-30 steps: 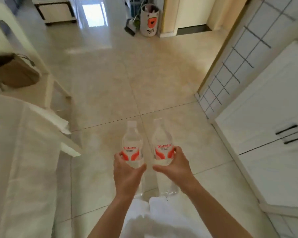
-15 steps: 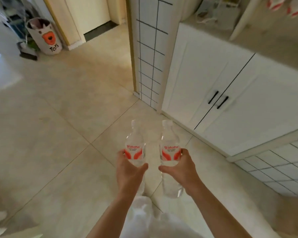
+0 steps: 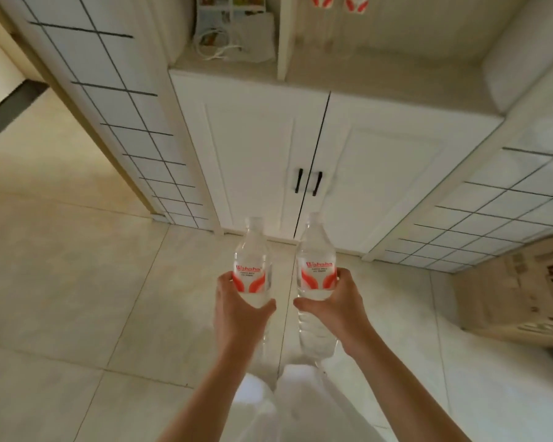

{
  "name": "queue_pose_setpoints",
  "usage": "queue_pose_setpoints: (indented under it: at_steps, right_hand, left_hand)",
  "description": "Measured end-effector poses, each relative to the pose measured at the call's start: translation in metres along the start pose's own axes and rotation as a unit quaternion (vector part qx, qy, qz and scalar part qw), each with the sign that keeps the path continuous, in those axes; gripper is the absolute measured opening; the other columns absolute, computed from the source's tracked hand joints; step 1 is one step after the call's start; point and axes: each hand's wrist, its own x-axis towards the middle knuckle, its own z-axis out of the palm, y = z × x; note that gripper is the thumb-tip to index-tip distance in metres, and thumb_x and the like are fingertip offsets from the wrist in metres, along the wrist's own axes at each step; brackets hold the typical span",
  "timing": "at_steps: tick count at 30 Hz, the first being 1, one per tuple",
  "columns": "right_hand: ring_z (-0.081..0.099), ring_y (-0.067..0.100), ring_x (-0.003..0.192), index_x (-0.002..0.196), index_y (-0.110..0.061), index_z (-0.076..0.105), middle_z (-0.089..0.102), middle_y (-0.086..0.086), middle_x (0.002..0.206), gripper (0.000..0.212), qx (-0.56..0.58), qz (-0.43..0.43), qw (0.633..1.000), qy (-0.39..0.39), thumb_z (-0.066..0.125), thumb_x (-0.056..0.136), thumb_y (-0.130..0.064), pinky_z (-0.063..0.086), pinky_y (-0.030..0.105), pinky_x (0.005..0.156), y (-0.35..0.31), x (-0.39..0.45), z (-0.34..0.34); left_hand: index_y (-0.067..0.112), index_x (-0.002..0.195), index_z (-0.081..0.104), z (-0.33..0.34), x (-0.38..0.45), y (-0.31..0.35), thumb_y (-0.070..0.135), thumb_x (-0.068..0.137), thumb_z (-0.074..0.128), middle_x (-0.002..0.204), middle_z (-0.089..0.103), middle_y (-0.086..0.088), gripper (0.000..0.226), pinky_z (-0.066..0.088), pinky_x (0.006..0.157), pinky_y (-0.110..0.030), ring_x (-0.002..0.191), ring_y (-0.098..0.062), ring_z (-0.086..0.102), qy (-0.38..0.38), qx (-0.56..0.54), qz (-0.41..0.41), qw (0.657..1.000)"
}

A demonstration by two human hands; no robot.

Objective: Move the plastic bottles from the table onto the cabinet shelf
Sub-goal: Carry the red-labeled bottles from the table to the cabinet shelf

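I hold two clear plastic bottles with red-and-white labels, both upright, side by side in front of me. My left hand (image 3: 237,309) grips the left bottle (image 3: 253,266) at its label. My right hand (image 3: 339,309) grips the right bottle (image 3: 315,263) the same way. Straight ahead stands the white cabinet (image 3: 380,173) with two closed doors and black handles. Above the doors runs its open shelf (image 3: 380,78), where two more bottles with red labels (image 3: 336,14) stand at the back.
A white box with a coiled cable (image 3: 233,33) sits in the shelf's left bay, past a vertical divider (image 3: 283,36). Gridded white panels (image 3: 134,129) flank the cabinet. A cardboard box (image 3: 521,291) lies on the floor at right. Tiled floor stretches to the left.
The view has swung right, from the open floor and table edge to facing the cabinet squarely. Both hands keep the bottles held the same way in front of me.
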Motion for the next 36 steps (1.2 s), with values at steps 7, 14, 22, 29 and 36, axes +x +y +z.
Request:
queue_pose_setpoints:
  at_steps: [7, 14, 22, 29, 36]
  right_hand:
    - [0.056, 0.013, 0.086, 0.111, -0.018, 0.045, 0.054, -0.008, 0.092, 0.069, 0.035, 0.013, 0.998, 0.057, 0.089, 0.058, -0.021, 0.039, 0.016, 0.058, -0.001, 0.061, -0.079]
    - [0.058, 0.014, 0.087, 0.109, -0.016, 0.047, 0.057, -0.007, 0.094, 0.066, 0.022, -0.023, 0.997, 0.067, 0.088, 0.058, -0.021, 0.036, 0.016, 0.056, -0.01, 0.128, -0.168]
    - [0.06, 0.017, 0.095, 0.116, -0.015, 0.047, 0.06, -0.003, 0.103, 0.076, 0.029, -0.067, 0.994, 0.079, 0.09, 0.054, -0.024, 0.048, 0.028, 0.075, -0.04, 0.193, -0.222]
    - [0.061, 0.018, 0.097, 0.117, -0.015, 0.047, 0.061, -0.002, 0.105, 0.076, 0.057, -0.123, 0.986, 0.101, 0.09, 0.056, -0.024, 0.052, 0.032, 0.082, -0.097, 0.249, -0.252]
    - [0.064, 0.011, 0.092, 0.116, -0.017, 0.048, 0.063, -0.005, 0.102, 0.074, 0.086, -0.203, 0.968, 0.119, 0.09, 0.055, -0.016, 0.052, 0.024, 0.073, -0.172, 0.316, -0.267]
  left_hand:
    - [0.016, 0.11, 0.045, 0.073, 0.03, 0.071, 0.021, 0.058, 0.088, 0.099, 0.055, 0.001, 0.068, 0.045, 0.071, -0.03, 0.086, -0.02, 0.056, -0.017, 0.012, 0.052, 0.998]
    - [0.018, 0.115, 0.046, 0.145, 0.044, 0.154, 0.027, 0.059, 0.089, 0.1, 0.057, 0.003, 0.072, 0.046, 0.074, -0.028, 0.086, -0.019, 0.057, -0.004, -0.005, 0.088, 0.996]
    - [0.019, 0.116, 0.045, 0.186, 0.073, 0.228, 0.027, 0.058, 0.09, 0.103, 0.06, 0.004, 0.075, 0.04, 0.063, -0.014, 0.086, -0.015, 0.06, 0.006, -0.029, 0.136, 0.99]
    - [0.025, 0.112, 0.042, 0.195, 0.136, 0.299, 0.025, 0.059, 0.089, 0.102, 0.06, 0.007, 0.071, 0.045, 0.071, -0.017, 0.091, -0.015, 0.06, 0.018, -0.07, 0.187, 0.98]
    - [0.022, 0.116, 0.047, 0.202, 0.22, 0.364, 0.024, 0.059, 0.088, 0.105, 0.062, 0.006, 0.07, 0.048, 0.075, -0.018, 0.093, -0.012, 0.062, 0.052, -0.145, 0.241, 0.958]
